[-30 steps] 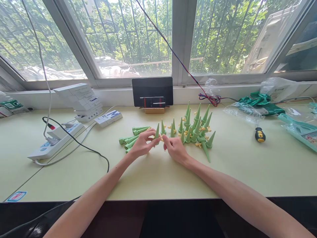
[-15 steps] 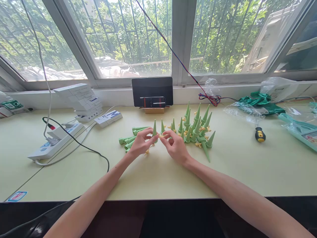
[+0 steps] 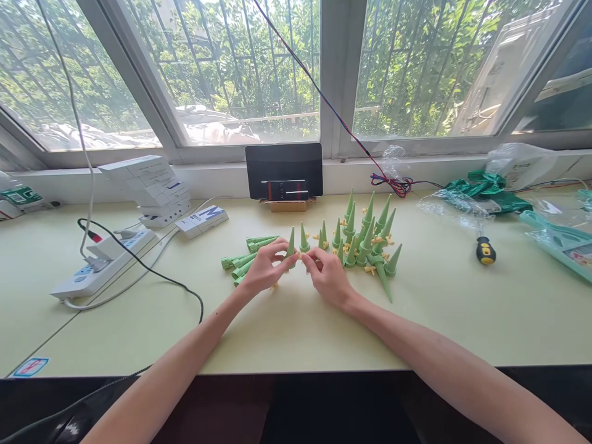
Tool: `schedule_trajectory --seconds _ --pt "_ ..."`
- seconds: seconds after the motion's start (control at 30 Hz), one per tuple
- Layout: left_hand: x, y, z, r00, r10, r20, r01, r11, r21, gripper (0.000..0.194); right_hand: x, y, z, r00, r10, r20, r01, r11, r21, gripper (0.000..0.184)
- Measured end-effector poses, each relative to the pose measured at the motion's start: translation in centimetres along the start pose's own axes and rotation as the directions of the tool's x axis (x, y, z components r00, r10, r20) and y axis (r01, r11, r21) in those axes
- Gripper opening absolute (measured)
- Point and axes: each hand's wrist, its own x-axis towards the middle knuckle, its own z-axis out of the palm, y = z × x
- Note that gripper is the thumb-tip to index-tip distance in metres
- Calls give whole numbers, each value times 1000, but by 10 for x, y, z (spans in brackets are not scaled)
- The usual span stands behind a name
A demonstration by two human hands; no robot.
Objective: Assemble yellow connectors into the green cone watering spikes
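Upright in my left hand [image 3: 267, 266] is a green plastic cone spike [image 3: 291, 242], its fingers closed round the lower part. My right hand [image 3: 329, 276] pinches a small yellow valve [image 3: 299, 255] at the right side of that spike; whether it is seated in it I cannot tell. Just behind stands another green spike [image 3: 304, 239]. To the right of my hands several green spikes with yellow valves [image 3: 367, 242] stand in a cluster, one lying with its tip toward me. Several hollow green pieces [image 3: 241, 261] lie left of my left hand, which partly hides them. Below it a loose yellow valve [image 3: 274, 285] shows.
A phone [image 3: 287, 190] leans against a dark tablet [image 3: 259, 166] at the back. Left are a power strip [image 3: 87, 279] with cables, and white boxes [image 3: 155, 188]. Right lie a screwdriver [image 3: 485, 251], green plastic wrapping [image 3: 499, 200] and a pale green tray [image 3: 555, 237].
The spike in my left hand has shifted slightly right and down. My right hand has moved slightly right with the yellow valve, and the spike behind shows more fully.
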Motion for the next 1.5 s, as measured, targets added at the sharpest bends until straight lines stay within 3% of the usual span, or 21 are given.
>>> schedule_trajectory --seconds 0.47,0.7,1.0,1.5 --pt "0 1 1 1000 7 19 -8 999 47 25 1 3 1 1000 1 -21 -3 997 -77 48" --pt "1 -2 0 999 -25 -35 26 999 27 24 0 -2 0 1000 -9 -4 9 1000 22 30" --pt "2 -2 0 999 -29 -14 29 1000 12 25 0 -1 0 1000 -3 3 3 999 43 26" --pt "0 7 1 1000 -2 26 1 1000 29 23 1 4 0 1000 24 9 -24 999 -45 43"
